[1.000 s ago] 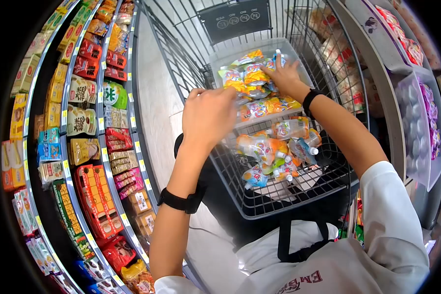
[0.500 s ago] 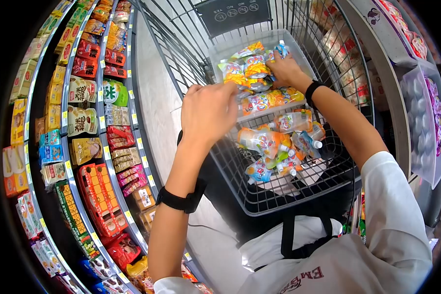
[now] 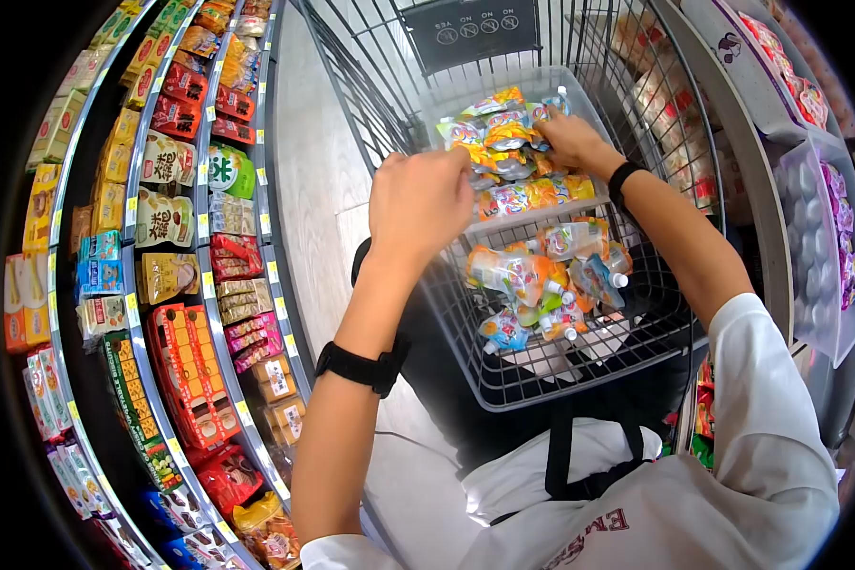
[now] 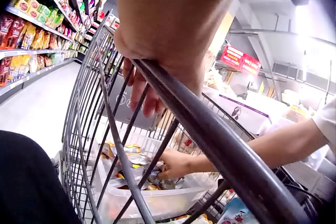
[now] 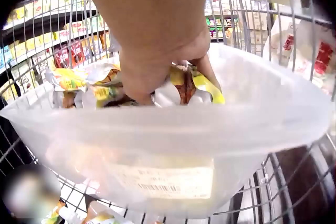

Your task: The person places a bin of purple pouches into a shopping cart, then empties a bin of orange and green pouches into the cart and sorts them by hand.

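A translucent bin (image 3: 589, 95) full of colourful spouted pouches (image 3: 508, 131) sits inside the shopping cart. My right hand (image 3: 579, 144) reaches in at the bin's right side; in the right wrist view its fingers and thumb lie around a yellow-and-brown pouch (image 5: 185, 85), fingertips partly hidden. The left hand (image 3: 420, 201) is at the cart's left side. Seen from the left wrist, that hand (image 4: 144, 90) hangs over the dark top rail (image 4: 194, 124), fingers loosely bent inside the cart and holding nothing.
Loose pouches (image 3: 508, 275) lie on the cart's wire floor (image 3: 532, 385), nearer the body than the bin. Snack shelves (image 3: 199, 285) line the left. On the right stand a divider and a clear display box (image 3: 807, 237) with purple packs. A white bag (image 3: 541, 475) hangs at the waist.
The right hand's fingers, spread over the pouches a second ago, are now bent down among them. My left hand stays by the cart's left side, while the head view has shifted slightly.
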A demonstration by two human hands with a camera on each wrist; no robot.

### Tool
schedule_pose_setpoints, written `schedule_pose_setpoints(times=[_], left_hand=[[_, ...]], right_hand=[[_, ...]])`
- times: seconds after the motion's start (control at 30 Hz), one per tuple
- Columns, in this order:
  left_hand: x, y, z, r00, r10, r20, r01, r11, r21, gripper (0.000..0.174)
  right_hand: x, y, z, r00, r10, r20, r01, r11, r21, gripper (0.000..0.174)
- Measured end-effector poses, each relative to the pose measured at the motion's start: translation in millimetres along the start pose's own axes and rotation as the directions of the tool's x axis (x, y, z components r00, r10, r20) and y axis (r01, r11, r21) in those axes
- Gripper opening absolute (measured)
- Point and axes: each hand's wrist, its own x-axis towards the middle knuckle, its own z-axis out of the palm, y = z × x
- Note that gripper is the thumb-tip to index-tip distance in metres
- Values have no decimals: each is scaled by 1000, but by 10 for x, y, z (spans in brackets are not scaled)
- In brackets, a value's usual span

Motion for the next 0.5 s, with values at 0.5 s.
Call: schedule_pose_setpoints(times=[0.5], left_hand=[[-24, 193, -6, 880, -356, -314, 128, 815, -565, 17]], right_hand=[[-972, -27, -953, 943, 333, 20, -71, 144, 987, 35]])
